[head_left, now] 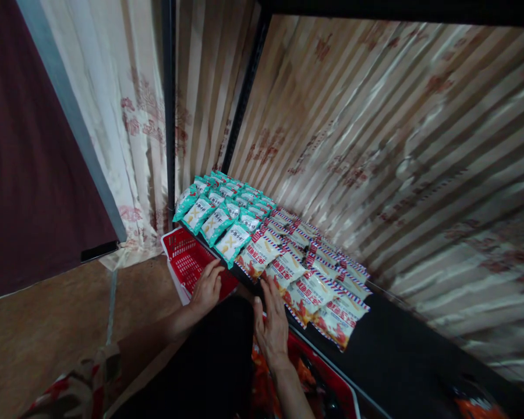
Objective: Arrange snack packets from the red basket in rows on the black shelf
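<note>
My left hand (206,289) hangs over the near side of an upper red basket (187,262), its fingers loosely bent and holding nothing that I can see. My right hand (271,323) is open, thumb apart and fingers stretched toward the front row of white snack bags (286,269) with red lettering and striped edges. Its fingertips are at the shelf's front edge; whether they touch a bag I cannot tell. Left of these bags stand rows of green-and-white snack bags (232,241), leaning back on the black shelf (388,331).
A second red basket (353,401) below my right arm holds orange and dark packages (305,372). Another dark-and-orange package (474,401) lies at the shelf's lower right. Black uprights (245,93) and printed curtain-like sheeting (375,134) stand behind. A dark red cloth (35,157) hangs at left.
</note>
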The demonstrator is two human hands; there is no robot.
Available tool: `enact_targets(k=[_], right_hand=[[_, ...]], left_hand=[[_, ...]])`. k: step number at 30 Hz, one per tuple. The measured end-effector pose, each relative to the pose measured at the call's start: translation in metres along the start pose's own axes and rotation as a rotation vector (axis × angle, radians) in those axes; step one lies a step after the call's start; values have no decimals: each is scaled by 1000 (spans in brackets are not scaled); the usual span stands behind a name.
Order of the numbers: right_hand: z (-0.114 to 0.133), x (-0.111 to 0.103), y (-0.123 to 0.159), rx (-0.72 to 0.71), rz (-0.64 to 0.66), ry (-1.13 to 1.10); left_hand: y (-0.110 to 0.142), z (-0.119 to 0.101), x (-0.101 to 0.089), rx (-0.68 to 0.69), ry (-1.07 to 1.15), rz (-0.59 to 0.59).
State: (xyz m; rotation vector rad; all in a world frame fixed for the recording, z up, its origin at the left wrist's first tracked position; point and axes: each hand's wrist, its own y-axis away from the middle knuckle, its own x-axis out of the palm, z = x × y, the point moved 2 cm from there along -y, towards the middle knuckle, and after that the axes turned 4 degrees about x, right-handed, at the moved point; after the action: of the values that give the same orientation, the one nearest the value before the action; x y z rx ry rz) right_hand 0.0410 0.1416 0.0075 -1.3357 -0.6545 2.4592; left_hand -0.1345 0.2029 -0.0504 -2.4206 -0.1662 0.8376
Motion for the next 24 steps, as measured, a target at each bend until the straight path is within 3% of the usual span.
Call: enact_targets(k=[6, 10, 17, 24], right_hand=[[15, 17, -18, -203, -2, 96], [28, 34, -43, -308, 74, 202], [42, 61, -87, -299, 259, 392], [31, 69, -99, -321, 273, 447]], left_hand=[[-7, 3, 4, -6, 12, 8], [-12, 6, 8, 63, 0, 4], [-24, 13, 24, 112, 16, 25], [-25, 15, 40, 73, -57, -10]])
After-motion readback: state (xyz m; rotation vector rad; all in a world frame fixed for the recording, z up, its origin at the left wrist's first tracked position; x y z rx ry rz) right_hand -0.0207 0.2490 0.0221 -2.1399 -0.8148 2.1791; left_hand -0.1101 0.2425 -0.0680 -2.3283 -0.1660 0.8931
